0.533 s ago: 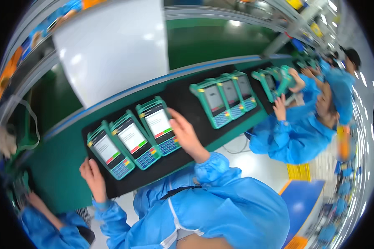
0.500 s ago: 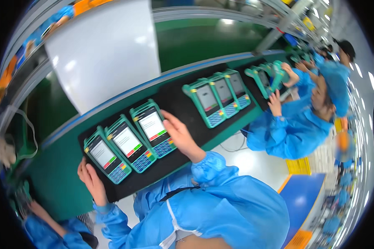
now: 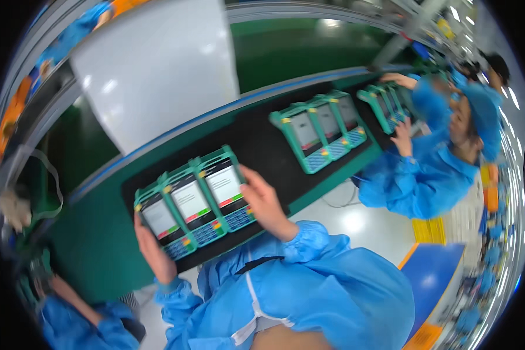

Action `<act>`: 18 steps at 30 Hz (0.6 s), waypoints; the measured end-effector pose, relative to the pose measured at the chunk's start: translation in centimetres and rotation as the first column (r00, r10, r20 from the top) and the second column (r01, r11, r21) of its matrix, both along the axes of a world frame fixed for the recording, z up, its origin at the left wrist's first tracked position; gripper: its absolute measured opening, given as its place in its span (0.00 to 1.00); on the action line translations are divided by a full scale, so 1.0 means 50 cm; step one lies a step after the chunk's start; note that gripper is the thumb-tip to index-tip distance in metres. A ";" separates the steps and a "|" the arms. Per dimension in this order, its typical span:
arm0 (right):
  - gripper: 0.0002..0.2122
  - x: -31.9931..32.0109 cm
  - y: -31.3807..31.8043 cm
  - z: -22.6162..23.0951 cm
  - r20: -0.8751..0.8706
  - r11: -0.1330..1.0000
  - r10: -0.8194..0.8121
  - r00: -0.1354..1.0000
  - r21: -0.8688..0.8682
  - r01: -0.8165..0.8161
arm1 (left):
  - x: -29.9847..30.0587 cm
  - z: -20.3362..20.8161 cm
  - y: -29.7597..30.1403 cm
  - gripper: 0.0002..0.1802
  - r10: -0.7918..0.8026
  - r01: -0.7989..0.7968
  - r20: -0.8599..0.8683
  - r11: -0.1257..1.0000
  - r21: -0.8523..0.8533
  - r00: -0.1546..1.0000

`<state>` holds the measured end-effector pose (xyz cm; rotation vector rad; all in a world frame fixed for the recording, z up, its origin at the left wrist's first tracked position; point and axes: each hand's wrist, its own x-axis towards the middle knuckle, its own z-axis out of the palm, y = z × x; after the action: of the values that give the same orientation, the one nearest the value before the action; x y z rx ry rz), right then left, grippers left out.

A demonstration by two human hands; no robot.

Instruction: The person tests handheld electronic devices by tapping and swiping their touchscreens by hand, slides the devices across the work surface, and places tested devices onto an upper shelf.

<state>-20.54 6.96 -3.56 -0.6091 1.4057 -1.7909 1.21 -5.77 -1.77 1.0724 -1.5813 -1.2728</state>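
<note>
Three handheld payment terminals in green frames stand side by side, screens lit: the left terminal (image 3: 160,219), the middle terminal (image 3: 189,200) and the right terminal (image 3: 222,184). Their frames touch or nearly touch. My left hand (image 3: 155,254) lies along the outer edge of the left terminal with its fingers stretched out. Against the outer edge of the right terminal rests my right hand (image 3: 266,204), fingers extended too. Neither hand is wrapped round a terminal. Beneath the row is a black mat (image 3: 256,140).
Another group of three terminals (image 3: 325,140) stands farther right on the mat. Beyond it a co-worker (image 3: 431,146) in blue handles more terminals (image 3: 385,108). Another person's arm (image 3: 76,300) enters at lower left. A white board (image 3: 157,64) slants down behind the green bench (image 3: 93,245).
The three terminals stood apart and now sit in a tight row. My left hand has come in against the left terminal. The co-worker at right has raised one arm.
</note>
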 end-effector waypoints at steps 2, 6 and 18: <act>0.22 -0.014 0.003 -0.023 -0.047 0.999 -0.045 0.998 -0.007 0.044 | -0.010 -0.020 -0.001 0.29 0.029 -0.027 0.049 0.999 -0.034 0.998; 0.24 -0.019 0.005 -0.003 0.049 0.999 0.018 0.999 -0.040 -0.016 | -0.022 -0.027 0.011 0.25 0.183 -0.139 0.127 0.946 -0.293 0.975; 0.25 -0.003 0.000 -0.004 -0.002 0.997 0.034 0.999 -0.075 -0.034 | -0.082 0.018 0.137 0.13 0.146 0.274 0.507 0.699 -0.660 0.849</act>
<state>-20.67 6.97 -3.76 -0.6681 1.3259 -1.8231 -2.90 1.06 -0.89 0.8644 -2.2824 -0.2654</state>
